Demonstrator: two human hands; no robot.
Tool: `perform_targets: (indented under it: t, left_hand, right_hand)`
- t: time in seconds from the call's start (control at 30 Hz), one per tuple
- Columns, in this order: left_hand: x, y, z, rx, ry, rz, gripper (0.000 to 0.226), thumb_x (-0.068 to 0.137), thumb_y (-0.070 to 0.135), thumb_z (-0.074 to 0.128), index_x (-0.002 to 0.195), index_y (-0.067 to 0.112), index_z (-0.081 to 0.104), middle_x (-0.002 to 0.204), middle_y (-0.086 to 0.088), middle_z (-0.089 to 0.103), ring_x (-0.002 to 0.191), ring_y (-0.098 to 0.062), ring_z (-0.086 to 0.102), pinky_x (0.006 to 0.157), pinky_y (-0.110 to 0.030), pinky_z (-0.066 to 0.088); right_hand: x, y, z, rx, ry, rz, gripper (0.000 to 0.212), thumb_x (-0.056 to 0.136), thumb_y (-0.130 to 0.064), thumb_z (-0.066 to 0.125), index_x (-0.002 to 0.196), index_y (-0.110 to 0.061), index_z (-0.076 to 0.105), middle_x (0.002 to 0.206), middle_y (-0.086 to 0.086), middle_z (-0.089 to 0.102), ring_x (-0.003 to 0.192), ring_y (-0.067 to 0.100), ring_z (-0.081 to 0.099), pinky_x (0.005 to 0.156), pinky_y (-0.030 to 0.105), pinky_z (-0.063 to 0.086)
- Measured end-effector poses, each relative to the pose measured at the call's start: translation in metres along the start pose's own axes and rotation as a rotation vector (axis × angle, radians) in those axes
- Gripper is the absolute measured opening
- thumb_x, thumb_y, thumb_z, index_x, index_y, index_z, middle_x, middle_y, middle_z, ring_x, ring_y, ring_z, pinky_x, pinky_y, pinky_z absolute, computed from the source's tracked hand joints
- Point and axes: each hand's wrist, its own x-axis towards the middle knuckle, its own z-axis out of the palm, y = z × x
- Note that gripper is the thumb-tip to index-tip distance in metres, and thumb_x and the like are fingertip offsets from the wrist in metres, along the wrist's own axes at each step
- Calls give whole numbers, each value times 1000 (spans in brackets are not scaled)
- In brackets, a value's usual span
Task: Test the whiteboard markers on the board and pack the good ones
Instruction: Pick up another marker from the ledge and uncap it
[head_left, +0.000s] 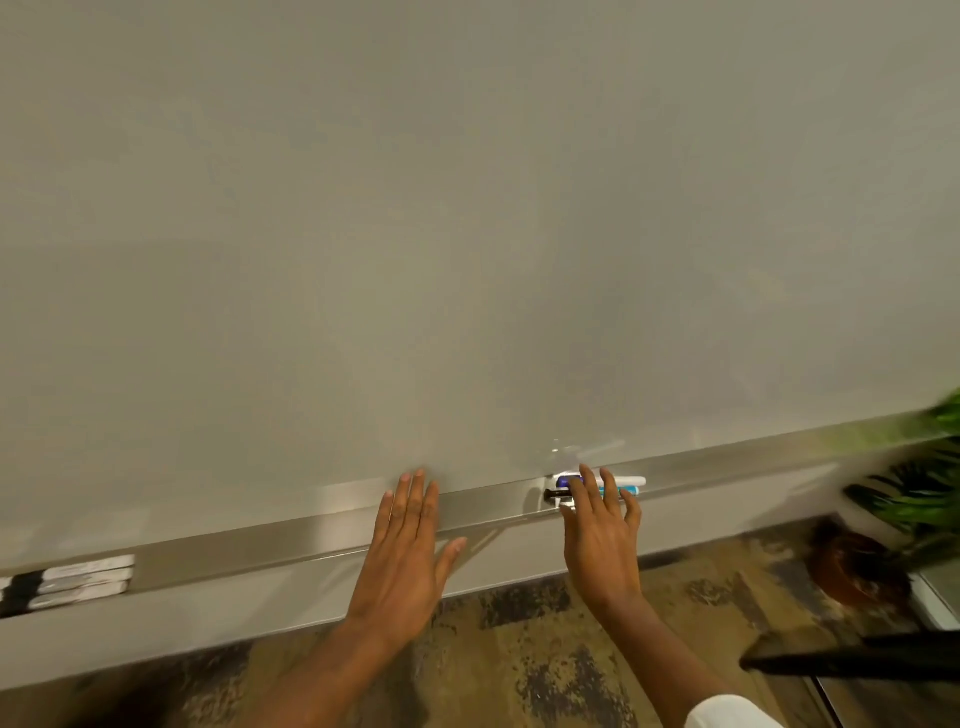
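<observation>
A blank whiteboard (467, 208) fills most of the view, with a metal tray (311, 535) along its lower edge. A small bunch of markers (631, 485) lies on the tray at centre right, with blue, teal, black and white parts showing. My right hand (600, 530) reaches over them with fingers spread and straight, its fingertips above or touching the markers. My left hand (405, 545) is flat with straight fingers over the tray, to the left of the markers, holding nothing.
Black-and-white erasers (72, 579) sit on the tray at far left. A green potted plant (914, 499) in a brown pot stands at the right. A dark object (857, 660) juts in at lower right. Patterned floor lies below.
</observation>
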Motion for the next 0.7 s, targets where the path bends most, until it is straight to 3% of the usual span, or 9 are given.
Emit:
perform_targets:
  t: [0.07,0.27,0.43,0.7]
  left_hand:
    - [6,8,4,-14,-10,9,75,108,59,22,162,15,-7,170,-2,-17,156,-16,-17,125,-38,-5]
    - [17,24,16,-53,-31,23,75,107,61,23,163,18,-2,171,1,-14,156,-14,-17,124,-35,-5]
    - [22,29,19,-93,-39,41,74,106,63,18,162,21,-5,169,7,-19,155,-11,-19,125,-34,-6]
    - [24,28,17,-107,-69,39,75,101,68,8,160,27,-14,166,12,-27,153,-8,-24,125,-31,-10]
  right_hand:
    - [4,8,3,-2,-2,7,49,84,-8,75,130,-15,60,142,11,57,138,35,45,112,58,35]
    - [17,30,14,2,14,-12,47,74,-2,81,118,-17,70,118,6,71,122,29,58,106,54,39]
    - [34,37,24,14,-19,-47,42,75,-5,82,113,-21,71,113,1,72,116,24,58,100,46,42]
    - [46,33,32,-8,5,-124,36,72,-11,86,104,-23,75,105,0,69,106,24,58,97,45,43]
